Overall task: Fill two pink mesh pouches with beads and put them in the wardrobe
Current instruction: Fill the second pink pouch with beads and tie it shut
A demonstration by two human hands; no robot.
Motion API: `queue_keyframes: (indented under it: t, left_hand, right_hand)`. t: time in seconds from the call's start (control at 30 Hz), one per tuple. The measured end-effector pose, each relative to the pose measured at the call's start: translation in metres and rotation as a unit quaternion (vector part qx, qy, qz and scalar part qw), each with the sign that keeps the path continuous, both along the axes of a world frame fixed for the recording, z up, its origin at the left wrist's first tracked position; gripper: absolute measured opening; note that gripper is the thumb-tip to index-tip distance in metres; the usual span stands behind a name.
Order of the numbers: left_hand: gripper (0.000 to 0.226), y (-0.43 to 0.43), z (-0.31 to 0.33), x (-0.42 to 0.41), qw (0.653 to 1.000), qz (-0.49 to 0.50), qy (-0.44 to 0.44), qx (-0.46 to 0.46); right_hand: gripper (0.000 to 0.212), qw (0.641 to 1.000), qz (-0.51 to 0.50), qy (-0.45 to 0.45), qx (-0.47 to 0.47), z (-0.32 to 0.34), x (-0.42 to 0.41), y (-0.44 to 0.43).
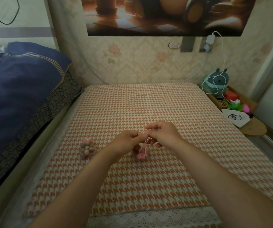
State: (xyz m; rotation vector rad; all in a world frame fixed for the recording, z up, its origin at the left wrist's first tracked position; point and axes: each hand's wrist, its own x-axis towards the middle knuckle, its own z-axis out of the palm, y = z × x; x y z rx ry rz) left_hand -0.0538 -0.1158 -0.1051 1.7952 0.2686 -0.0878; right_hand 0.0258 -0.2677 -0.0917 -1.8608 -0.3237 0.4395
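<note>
A pink mesh pouch [142,152] with beads in it hangs just above the houndstooth cloth [132,109], its drawstrings running up between my hands. My left hand [127,140] pinches the strings from the left. My right hand [163,134] pinches them from the right, fingers curled. A second pink mesh pouch [87,147], bulging with round beige beads, lies on the cloth to the left of my left hand, apart from it. My left hand hides part of the hanging pouch.
A bed with a navy blue pillow [22,83] runs along the left. At the right edge stand a green plush toy [216,84], a white cable, a white drawstring bag [235,118] and small toys. Patterned wall behind.
</note>
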Motion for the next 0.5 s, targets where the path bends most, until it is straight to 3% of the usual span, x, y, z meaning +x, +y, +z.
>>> queue_keyframes:
  t: [0.13, 0.27, 0.33, 0.43, 0.5]
  left_hand:
    - [0.026, -0.002, -0.002, 0.002, 0.999, 0.044, -0.009, -0.008]
    - [0.028, -0.003, -0.003, 0.003, 0.993, 0.105, -0.009, -0.052]
    - [0.028, -0.002, -0.004, 0.004, 0.991, 0.119, -0.005, -0.066]
    - [0.023, -0.002, -0.005, 0.007, 0.99, 0.126, -0.003, -0.068]
    - [0.028, -0.001, -0.006, 0.008, 0.989, 0.129, 0.004, -0.07]
  right_hand:
    - [0.006, 1.0, 0.009, -0.015, -0.018, 0.0, 0.0, 0.004]
    - [0.022, 0.993, 0.052, -0.063, -0.085, 0.006, -0.002, 0.001]
    - [0.009, 0.991, 0.076, -0.057, -0.097, 0.007, -0.005, 0.001]
    - [0.022, 0.988, 0.083, -0.059, -0.117, 0.002, -0.009, 0.003]
    - [0.017, 0.986, 0.068, -0.084, -0.13, -0.003, -0.009, 0.006]
